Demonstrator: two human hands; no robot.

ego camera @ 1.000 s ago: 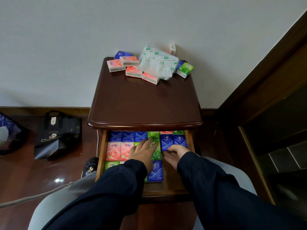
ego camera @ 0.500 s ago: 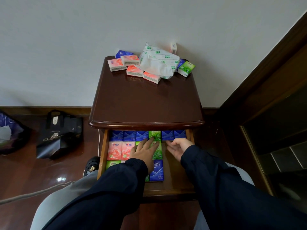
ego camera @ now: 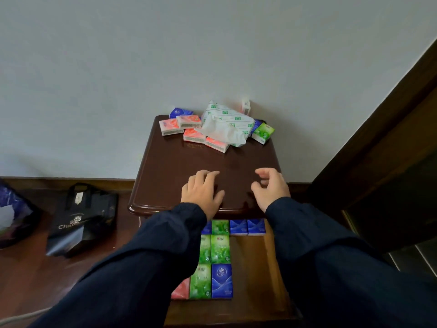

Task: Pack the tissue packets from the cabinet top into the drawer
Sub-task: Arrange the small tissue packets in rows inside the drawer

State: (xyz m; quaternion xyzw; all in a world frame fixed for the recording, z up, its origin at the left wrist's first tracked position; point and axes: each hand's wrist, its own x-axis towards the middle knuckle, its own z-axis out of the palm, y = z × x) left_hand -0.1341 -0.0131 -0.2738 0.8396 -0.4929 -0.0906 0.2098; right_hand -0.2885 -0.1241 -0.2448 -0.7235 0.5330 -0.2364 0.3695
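Below both wrists the open drawer (ego camera: 257, 275) holds rows of packed packets (ego camera: 221, 280), its left part hidden under the dark left sleeve (ego camera: 132, 263); bare wood lies beneath the right forearm. The left hand (ego camera: 203, 191) and right hand (ego camera: 269, 188) hang over the cabinet top (ego camera: 189, 162), fingers loosely curled, holding nothing. Beyond the fingertips, past bare wood, loose tissue packets (ego camera: 189, 125) cluster at the wall, some buried under a crumpled white wrapper (ego camera: 227, 125).

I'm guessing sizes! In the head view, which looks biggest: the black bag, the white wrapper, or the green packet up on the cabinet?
1. Black bag
2. White wrapper
3. Green packet
The wrapper sits farther away, so its rank against the bag is unsure.
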